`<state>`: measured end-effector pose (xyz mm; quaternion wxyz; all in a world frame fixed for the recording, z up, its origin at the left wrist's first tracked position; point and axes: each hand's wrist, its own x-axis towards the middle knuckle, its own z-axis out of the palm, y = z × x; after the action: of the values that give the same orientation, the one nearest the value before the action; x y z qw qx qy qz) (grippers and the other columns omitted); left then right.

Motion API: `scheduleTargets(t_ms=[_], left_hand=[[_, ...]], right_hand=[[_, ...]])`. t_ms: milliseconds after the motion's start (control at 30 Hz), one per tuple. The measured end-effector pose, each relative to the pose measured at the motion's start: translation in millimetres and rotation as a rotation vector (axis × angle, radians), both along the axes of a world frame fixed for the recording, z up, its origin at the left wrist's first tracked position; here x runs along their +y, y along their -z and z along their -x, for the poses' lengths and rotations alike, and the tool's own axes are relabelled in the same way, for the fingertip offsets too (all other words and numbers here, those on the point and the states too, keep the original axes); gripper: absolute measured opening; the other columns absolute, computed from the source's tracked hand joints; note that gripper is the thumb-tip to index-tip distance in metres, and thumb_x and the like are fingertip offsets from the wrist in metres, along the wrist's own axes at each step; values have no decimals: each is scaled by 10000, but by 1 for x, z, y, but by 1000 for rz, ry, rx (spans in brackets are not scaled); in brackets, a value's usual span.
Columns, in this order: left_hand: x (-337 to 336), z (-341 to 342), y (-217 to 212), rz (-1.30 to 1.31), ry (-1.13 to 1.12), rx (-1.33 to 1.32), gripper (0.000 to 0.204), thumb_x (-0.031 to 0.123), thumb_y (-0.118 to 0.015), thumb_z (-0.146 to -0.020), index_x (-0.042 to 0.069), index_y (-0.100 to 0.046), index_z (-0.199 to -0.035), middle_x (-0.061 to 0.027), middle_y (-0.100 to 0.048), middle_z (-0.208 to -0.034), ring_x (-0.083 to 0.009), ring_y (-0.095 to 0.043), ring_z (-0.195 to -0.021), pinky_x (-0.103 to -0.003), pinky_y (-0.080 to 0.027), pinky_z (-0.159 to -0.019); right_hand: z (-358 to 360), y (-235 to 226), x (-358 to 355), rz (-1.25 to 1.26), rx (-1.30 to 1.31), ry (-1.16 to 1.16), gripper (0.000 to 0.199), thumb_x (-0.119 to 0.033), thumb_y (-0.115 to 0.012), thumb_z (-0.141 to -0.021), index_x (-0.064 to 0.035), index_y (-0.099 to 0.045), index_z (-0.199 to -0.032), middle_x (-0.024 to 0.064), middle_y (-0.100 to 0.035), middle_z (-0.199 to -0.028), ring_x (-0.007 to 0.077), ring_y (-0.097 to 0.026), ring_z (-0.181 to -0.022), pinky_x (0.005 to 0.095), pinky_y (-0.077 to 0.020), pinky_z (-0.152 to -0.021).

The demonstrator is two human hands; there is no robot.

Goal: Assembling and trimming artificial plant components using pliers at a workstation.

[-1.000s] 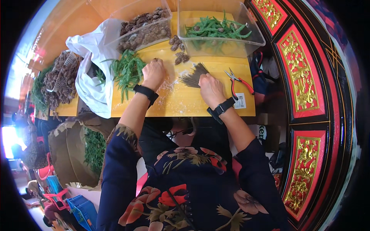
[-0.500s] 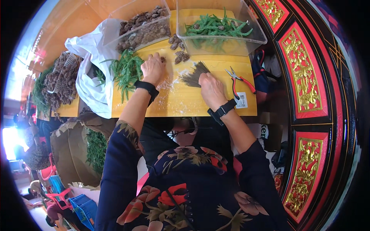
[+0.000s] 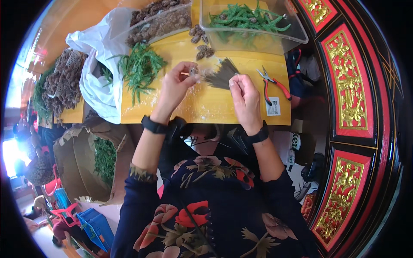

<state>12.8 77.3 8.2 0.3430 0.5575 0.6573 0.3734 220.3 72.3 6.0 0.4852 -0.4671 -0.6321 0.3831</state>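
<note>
My left hand (image 3: 174, 87) is raised over the middle of the yellow table (image 3: 185, 112), thumb and fingers closed on a small brown pine cone (image 3: 194, 70). Facing it, my right hand (image 3: 246, 98) has its thumb and forefinger pinched together at the near end of a fanned bundle of thin dark wire-like stems (image 3: 220, 76). Whether a single stem sits in that pinch is too fine to make out. Red-handled pliers (image 3: 275, 84) lie jaws apart to the right of this hand. Several loose pine cones (image 3: 204, 52) rest beyond the bundle.
Green sprigs (image 3: 140, 69) lie left, beside a white plastic bag (image 3: 100, 96). At the back stand a clear bin of pine cones (image 3: 165, 28) and another clear bin (image 3: 297, 42) with greenery. A cardboard box (image 3: 77, 161) holds greenery below left. White flakes dot the tabletop.
My left hand has lifted off the table beside the sprigs and turned toward the right, now showing the pine cone. My right hand has turned and shifted slightly right at the stem bundle.
</note>
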Motion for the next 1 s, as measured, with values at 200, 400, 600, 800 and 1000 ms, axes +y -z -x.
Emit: scheduleTargets(t_ms=[200,400,600,800,1000], left_hand=[[-60,-27,-45,-78,-80,-611,304,43,-637,-865,26,-558,-1158,-71,-672,-968,-86,-582,-756,-202,-451,-678],[-82,-34,-52,-40,-75,-684,348,50,-639,-867,24,-534,-1197,-89,-671,-1013,-86,-574,-759,-201,-448,-684],[-89,-31,-54,19,-11,-799,354,106,-564,-922,1,-508,-1255,-122,-638,-1112,-92,-565,-813,-199,-444,-715],[-93,-33,-57,73,17,-1015,338,80,-503,-942,-20,-493,-1265,-104,-623,-1104,-98,-569,-830,-199,-446,-726],[-96,-33,-56,43,34,-1116,343,69,-479,-946,-25,-474,-1276,-97,-593,-1088,-119,-571,-828,-215,-455,-722]], right_hand=[[12,-28,-34,47,111,-96,73,-46,-593,-908,8,-566,-949,-3,-548,-701,42,-454,-611,199,-387,-552],[17,-49,-47,-197,-47,-167,74,26,-613,-866,8,-584,-932,50,-590,-760,92,-538,-643,222,-430,-580],[16,-49,-48,-308,-84,-121,78,38,-606,-858,7,-585,-928,89,-604,-785,171,-585,-650,256,-457,-592],[15,-47,-51,-314,-94,-143,95,47,-606,-851,1,-583,-931,97,-611,-790,206,-597,-654,274,-465,-594],[16,-45,-53,-333,-91,-149,109,47,-610,-845,-4,-582,-937,102,-615,-790,221,-604,-657,283,-469,-590]])
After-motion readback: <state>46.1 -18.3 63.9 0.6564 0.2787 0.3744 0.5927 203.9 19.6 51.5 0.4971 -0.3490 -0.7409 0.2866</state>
